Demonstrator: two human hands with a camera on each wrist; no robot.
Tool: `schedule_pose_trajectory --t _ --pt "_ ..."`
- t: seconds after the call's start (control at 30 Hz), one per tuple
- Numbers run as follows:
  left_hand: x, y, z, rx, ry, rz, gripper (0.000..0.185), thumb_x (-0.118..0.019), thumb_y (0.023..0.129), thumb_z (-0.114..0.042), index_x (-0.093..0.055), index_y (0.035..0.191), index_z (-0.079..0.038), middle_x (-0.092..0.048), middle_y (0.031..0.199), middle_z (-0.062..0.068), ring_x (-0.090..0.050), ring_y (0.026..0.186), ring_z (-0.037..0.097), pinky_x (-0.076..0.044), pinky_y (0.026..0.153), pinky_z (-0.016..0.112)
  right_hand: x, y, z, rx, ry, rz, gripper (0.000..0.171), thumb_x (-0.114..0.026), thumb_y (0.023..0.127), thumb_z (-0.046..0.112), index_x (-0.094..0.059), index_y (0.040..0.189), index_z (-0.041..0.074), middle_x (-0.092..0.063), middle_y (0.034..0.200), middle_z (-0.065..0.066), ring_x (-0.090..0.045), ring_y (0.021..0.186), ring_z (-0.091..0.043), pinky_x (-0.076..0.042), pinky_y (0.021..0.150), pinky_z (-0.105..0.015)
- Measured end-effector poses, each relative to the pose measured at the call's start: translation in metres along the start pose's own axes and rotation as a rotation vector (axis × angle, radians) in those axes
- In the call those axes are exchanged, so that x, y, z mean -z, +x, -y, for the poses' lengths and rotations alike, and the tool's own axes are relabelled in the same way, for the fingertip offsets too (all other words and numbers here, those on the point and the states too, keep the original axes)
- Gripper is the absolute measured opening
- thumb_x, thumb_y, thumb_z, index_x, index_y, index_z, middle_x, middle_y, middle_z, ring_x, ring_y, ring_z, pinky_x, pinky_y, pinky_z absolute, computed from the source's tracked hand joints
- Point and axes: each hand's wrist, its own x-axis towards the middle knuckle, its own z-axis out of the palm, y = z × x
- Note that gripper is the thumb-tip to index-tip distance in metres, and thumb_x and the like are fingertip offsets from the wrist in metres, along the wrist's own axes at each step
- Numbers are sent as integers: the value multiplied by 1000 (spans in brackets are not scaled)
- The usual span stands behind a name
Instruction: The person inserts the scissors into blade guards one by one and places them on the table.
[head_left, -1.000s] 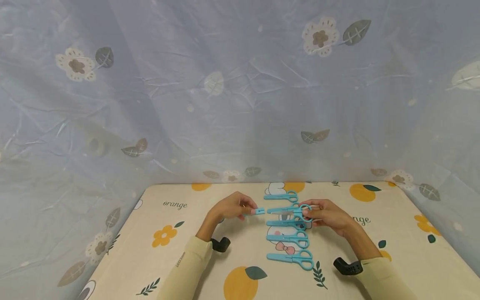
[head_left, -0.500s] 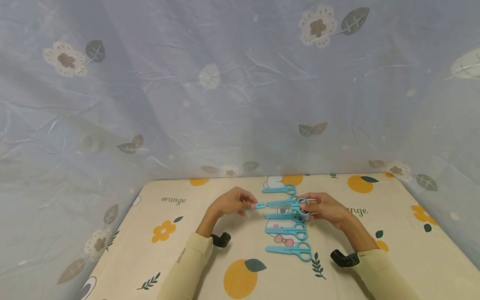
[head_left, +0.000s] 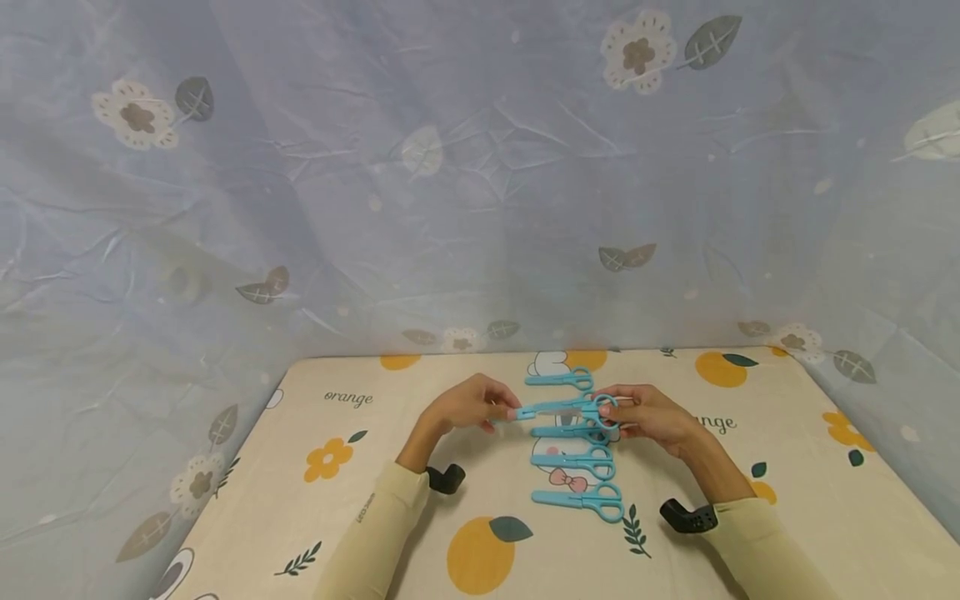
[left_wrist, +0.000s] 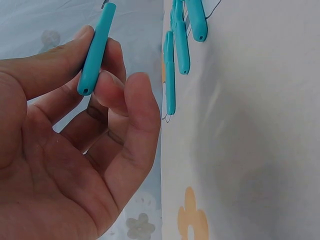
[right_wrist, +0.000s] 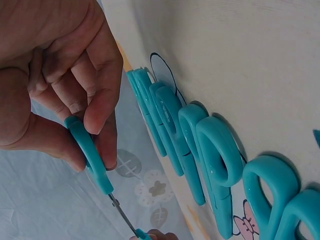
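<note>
Covering the table [head_left: 750,467], a cream cloth printed with oranges and flowers lies under a neat column of blue capped scissors [head_left: 576,461], four of them flat on it with blades pointing left, and above that column both hands meet over a fifth pair. A second ago the blue blade cap [head_left: 525,412] sat clear of the held scissors [head_left: 577,408] with bare metal showing between them; now that gap has narrowed until cap and handles read almost as one blue line in the head view, though the right wrist view shows a short stretch of blade exposed. My reading is that the cap is sliding on but is not fully seated. The left hand [head_left: 468,406] pinches the cap between thumb and curled fingertips, its other fingers loosely bent. The right hand [head_left: 648,415] grips the scissors' handle loops between thumb and curled fingers, holding the pair just above the second row of the column
</note>
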Motion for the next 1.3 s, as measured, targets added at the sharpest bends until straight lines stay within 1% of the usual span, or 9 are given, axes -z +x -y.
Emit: schedule_pose_trajectory --t 0.13,0.3,0.5,0.7,0.8,1.07,1.3 --pt "0 -1 -2 1 -3 11 15 -73 102 -11 -79 112 -2 -77 103 7 -68 99 43 -62 68 29 0 0 -1 8 -6 -2 60 -69 107 22 -48 152 -11 -77 101 4 -69 94 -11 -59 76 -27" --pt "-2 1 -1 -3 1 16 15 -73 102 -11 -79 113 -2 -78 103 5 -69 97 38 -62 68 29 -2 1 0 9 4 4 61 -70 106 21 -47 152 -13 -76 98 4 -68 90 -10 -59 76 -27" --pt "-7 6 -1 -21 4 24 17 -71 103 -11 -79 115 -1 -79 105 7 -70 102 42 -64 71 30 -5 3 -1 13 13 5 61 -71 106 21 -48 151 -13 -76 98 5 -68 88 -10 -60 75 -26" --pt "-10 6 -3 5 -62 19 21 -72 102 -9 -78 119 0 -79 110 10 -72 106 44 -66 77 33 -6 4 -1 7 18 -9 60 -71 105 20 -49 150 -12 -78 95 5 -69 86 -9 -59 72 -24" --pt "-11 6 -2 11 -80 14 21 -72 101 -6 -78 120 2 -79 110 12 -73 104 45 -66 77 33 -7 5 -1 11 11 -13 58 -72 105 19 -50 149 -12 -78 95 3 -69 85 -10 -58 70 -24" --pt "-12 9 -3 -27 -28 10 22 -72 101 -3 -78 121 2 -80 114 15 -75 90 45 -64 74 30 -12 9 1 4 -31 -18 55 -71 105 19 -53 147 -10 -78 97 -1 -68 86 -11 -57 69 -25" --pt "-15 9 -2 -41 10 -10 21 -72 100 -4 -78 120 1 -81 111 14 -74 88 45 -61 70 27 -16 12 -1 4 -31 -27 54 -71 105 20 -54 148 -9 -78 97 -2 -68 84 -11 -56 67 -26"
